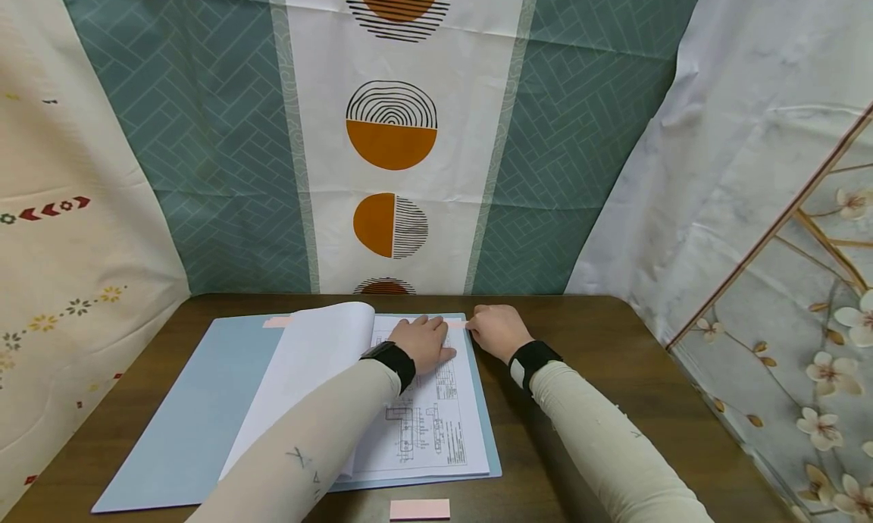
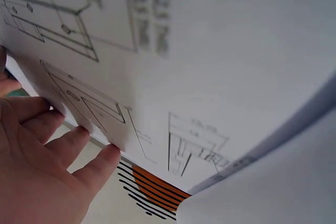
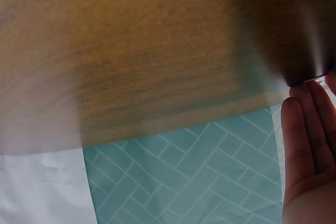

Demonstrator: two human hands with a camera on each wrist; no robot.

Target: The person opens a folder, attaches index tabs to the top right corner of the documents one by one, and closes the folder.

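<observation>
A light blue folder (image 1: pixel 177 417) lies open on the table, holding sheets printed with technical drawings (image 1: pixel 426 451). My left hand (image 1: pixel 424 346) rests with extended fingers on the upper part of the right-hand page. In the left wrist view its fingertips (image 2: pixel 111 153) touch the paper near its top edge. A pink sticky note (image 1: pixel 455 324) shows at the page's top right corner. My right hand (image 1: pixel 499 332) pinches the note's outer end beside the folder's edge. The right wrist view shows those fingers (image 3: pixel 299 140) close to the thumb, with a thin pale edge between them.
Turned-over white sheets (image 1: pixel 300 386) curl up at the left of the printed page. Another pink sticky note (image 1: pixel 276 321) sticks out at their top. A pink sticky note pad (image 1: pixel 419 509) lies at the front of the brown table (image 1: pixel 580 447). Patterned cloths hang behind.
</observation>
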